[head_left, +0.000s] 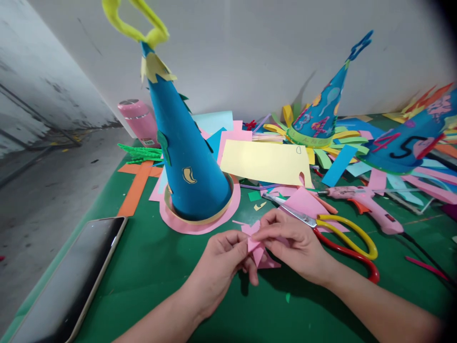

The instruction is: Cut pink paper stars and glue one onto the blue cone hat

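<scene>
My left hand (pixel 223 259) and my right hand (pixel 291 243) meet low in the middle of the green table (pixel 150 267). Both pinch a small folded piece of pink paper (pixel 256 245), the left from the left side, the right from above and the right. Just beyond the hands stands a tall blue paper cone hat (pixel 182 143) on a pink round brim, with a yellow pipe-cleaner loop (pixel 134 21) on its tip. Scissors with yellow and red handles (pixel 339 233) lie right beside my right hand.
A phone (pixel 71 281) lies screen up at the left table edge. A pink glue gun (pixel 364 200) lies to the right. Yellow paper (pixel 266 162), orange strips (pixel 135 188), a pink bottle (pixel 137 119) and other decorated blue hats (pixel 321 112) with many coloured scraps crowd the back.
</scene>
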A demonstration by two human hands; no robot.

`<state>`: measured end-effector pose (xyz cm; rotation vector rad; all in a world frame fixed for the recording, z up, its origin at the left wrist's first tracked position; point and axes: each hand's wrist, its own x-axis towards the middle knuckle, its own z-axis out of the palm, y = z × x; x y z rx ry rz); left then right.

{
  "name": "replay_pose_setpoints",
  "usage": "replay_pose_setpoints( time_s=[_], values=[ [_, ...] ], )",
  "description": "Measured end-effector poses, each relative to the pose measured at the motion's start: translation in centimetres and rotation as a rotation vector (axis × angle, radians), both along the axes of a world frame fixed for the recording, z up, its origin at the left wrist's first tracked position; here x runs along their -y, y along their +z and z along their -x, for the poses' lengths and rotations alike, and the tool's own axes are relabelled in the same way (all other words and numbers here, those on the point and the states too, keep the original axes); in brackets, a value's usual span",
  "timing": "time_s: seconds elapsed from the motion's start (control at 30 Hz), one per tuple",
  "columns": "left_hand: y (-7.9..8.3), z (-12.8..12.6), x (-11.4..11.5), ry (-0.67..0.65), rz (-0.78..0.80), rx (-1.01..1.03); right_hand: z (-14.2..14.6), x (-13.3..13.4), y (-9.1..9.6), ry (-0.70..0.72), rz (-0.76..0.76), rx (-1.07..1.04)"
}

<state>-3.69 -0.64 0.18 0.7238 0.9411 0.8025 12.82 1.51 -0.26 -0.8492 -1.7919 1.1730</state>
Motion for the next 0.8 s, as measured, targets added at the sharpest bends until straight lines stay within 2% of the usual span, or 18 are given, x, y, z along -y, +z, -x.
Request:
replay_pose_setpoints(
  time_s=[0.2,0.43,0.53,0.7,0.8],
  values=[
    [0.15,0.17,-0.21,-0.011,-0.015,0.06,-0.52,-0.66,-0.02,0.088,-0.165,0.03],
    [0.07,0.28,-0.18,0.013,-0.017,0.136,-0.58,-0.69,0.07,0.121,-0.18,0.055],
    [0.01,0.35,-0.12,0.018,-0.025,0.147,-0.57,-0.68,0.02,0.132,-0.164,0.048],
    [-0.05,0.2,-0.17,-0.007,-0.024,0.053,-0.61,-0.55,0.01,0.122,-0.108,0.014],
    [0.07,0.08,-0.23,0.041,-0.033,0.025,-0.54,-0.29,0.1,0.032,0.04,-0.018]
  ],
)
